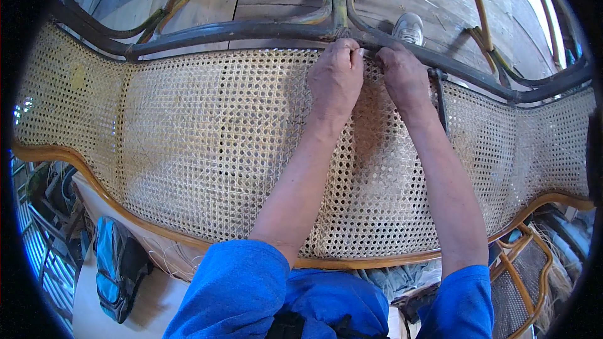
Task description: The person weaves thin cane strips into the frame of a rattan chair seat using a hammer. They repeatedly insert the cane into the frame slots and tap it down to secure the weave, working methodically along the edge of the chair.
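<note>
A long panel of woven cane webbing (207, 132) stretches in front of me, set in a rattan frame. My left hand (337, 81) is at the panel's far edge, thumb and fingers pinched together by the dark frame rail (239, 32). Close to its right, my right hand (405, 78) has its fingers curled down against the same rail. Whatever either hand pinches is too small or hidden to name. Just right of my right hand, a slim dark tool with a hammer-like head (442, 103) rests on the webbing near the rail.
Curved rattan poles (342, 9) rise beyond the rail over a wooden floor. A light-coloured shoe (409, 28) shows there. A blue and black backpack (116, 267) lies at the lower left. Another rattan piece with mesh (520, 276) stands lower right, beside loose strands.
</note>
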Demonstrator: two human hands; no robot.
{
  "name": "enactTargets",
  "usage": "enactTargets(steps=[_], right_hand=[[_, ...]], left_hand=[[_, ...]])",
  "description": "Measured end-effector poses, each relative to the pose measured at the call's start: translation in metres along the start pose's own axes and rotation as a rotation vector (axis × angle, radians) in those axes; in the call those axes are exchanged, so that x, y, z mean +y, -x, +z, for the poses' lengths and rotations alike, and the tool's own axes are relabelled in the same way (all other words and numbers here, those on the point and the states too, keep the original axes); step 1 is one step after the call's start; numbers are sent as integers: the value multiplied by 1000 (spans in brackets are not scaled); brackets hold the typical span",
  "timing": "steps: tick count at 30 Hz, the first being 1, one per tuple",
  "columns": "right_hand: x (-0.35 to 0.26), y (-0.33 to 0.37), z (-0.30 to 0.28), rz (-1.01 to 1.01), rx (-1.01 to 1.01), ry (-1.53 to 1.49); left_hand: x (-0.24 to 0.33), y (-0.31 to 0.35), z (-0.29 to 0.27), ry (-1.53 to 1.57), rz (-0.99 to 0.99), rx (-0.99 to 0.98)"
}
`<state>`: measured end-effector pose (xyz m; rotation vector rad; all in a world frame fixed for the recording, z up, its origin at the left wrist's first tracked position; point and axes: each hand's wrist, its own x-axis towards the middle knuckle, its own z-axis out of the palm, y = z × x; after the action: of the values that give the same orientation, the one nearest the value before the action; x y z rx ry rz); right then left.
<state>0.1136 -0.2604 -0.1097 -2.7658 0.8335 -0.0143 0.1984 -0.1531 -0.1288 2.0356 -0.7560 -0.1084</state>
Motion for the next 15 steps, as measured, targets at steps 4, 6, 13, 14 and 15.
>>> enactTargets(steps=[4,6,13,14,15], right_hand=[[20,13,3,-49,226,-193],[42,44,5,46,446,-675],[39,157,-64,626,-99,-197],[44,161,-61,608,-81,-203],[49,161,-59,586,-61,-211]], left_hand=[[0,-1,2,-13,9,7],[1,-2,3,-28,1,-5],[4,-1,-2,-90,6,-11],[5,-1,-1,-100,14,-9],[6,-2,-1,-94,19,-14]])
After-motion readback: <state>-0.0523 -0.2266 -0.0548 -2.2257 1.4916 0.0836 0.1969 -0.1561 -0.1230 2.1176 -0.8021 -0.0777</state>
